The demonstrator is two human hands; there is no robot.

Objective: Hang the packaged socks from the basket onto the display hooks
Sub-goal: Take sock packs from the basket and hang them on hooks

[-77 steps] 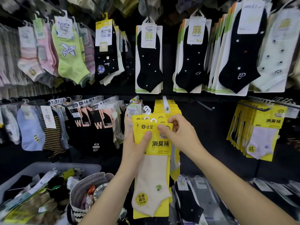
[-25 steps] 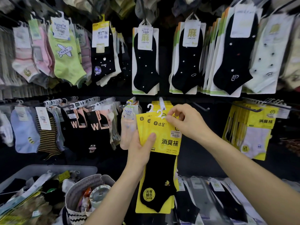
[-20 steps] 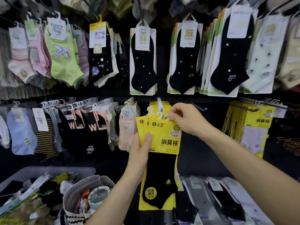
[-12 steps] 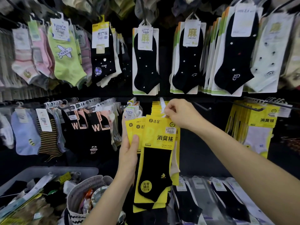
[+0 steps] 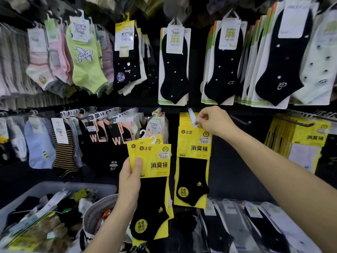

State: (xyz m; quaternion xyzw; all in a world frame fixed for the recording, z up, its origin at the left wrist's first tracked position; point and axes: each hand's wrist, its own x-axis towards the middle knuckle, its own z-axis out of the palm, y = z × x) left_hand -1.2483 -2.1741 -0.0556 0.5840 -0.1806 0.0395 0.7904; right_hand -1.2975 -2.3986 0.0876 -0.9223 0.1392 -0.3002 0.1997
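My left hand (image 5: 130,177) grips a small stack of yellow sock packs (image 5: 155,161), the front one with a black sock and a white plastic hanger on top. My right hand (image 5: 213,121) pinches the white hanger of another yellow pack with a black sock (image 5: 194,152) at the tip of the white display hook (image 5: 191,112). More yellow packs hang behind it on that hook. The grey basket (image 5: 21,198) with mixed sock packs sits at the lower left.
Rows of hanging socks fill the wall above and to the left. A second hook of yellow packs (image 5: 299,141) hangs at the right. A woven bag (image 5: 94,209) stands beside the basket. Flat packaged socks (image 5: 255,223) lie on the shelf at the lower right.
My right hand has lifted one black-sock pack off the stack up to the hook tip. My left hand has dropped lower and left with the remaining packs.
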